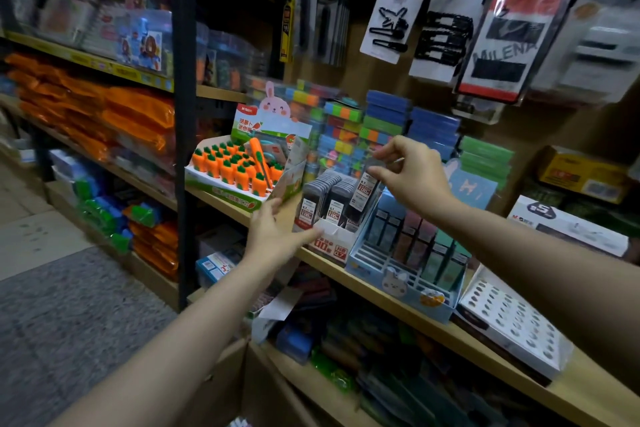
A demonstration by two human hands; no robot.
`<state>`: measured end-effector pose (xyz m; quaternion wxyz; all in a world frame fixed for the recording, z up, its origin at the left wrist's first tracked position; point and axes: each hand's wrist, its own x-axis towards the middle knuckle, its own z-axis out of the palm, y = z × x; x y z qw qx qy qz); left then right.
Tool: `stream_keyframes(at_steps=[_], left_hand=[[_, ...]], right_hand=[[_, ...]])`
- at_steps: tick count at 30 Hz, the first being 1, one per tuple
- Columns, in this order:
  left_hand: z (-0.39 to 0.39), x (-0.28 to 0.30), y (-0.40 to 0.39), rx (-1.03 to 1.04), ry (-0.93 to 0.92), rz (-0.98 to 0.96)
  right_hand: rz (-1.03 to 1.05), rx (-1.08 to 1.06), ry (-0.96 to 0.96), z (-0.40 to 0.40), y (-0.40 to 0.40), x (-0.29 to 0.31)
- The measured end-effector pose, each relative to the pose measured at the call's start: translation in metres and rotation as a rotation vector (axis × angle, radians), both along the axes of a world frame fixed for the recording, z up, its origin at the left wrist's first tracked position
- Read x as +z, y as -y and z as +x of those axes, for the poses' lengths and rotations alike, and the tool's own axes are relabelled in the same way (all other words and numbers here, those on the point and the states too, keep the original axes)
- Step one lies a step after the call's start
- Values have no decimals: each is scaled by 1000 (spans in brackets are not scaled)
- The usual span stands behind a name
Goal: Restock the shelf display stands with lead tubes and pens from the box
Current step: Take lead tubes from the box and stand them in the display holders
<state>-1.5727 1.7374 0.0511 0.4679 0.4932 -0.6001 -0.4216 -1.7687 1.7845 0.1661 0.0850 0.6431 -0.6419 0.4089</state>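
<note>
We pinch a lead tube (364, 189) in our right hand (412, 177) above the white lead-tube stand (334, 240) — lower it upright into the right-hand row. Our left hand (277, 239), fingers loosely spread, steadies the stand's near-left corner — keep it there.

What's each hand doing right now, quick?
Left hand: open, fingers straight, resting against the white lead stand.
Right hand: pinching a lead tube by its top, over the stand.
</note>
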Motion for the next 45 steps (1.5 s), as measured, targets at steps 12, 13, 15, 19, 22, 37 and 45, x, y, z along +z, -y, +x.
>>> stream_keyframes(at_steps=[12, 13, 15, 19, 22, 37, 45], left_hand=[[-22, -17, 5, -60, -24, -54], [-23, -18, 5, -60, -22, -57], [-24, -21, 6, -56, -3, -61], [-23, -21, 4, -91, 12, -53], [-17, -19, -1, -137, -8, -62], [120, -175, -121, 36, 486, 374], [107, -307, -199, 386, 446, 829]], right_hand=[[103, -69, -345, 7, 13, -36], [90, -87, -379, 8, 12, -38], [93, -106, -434, 9, 11, -39], [86, -101, -404, 8, 2, -37], [-29, -46, -249, 8, -17, -36], [825, 436, 154, 98, -98, -274], [1095, 461, -111, 126, -127, -405]])
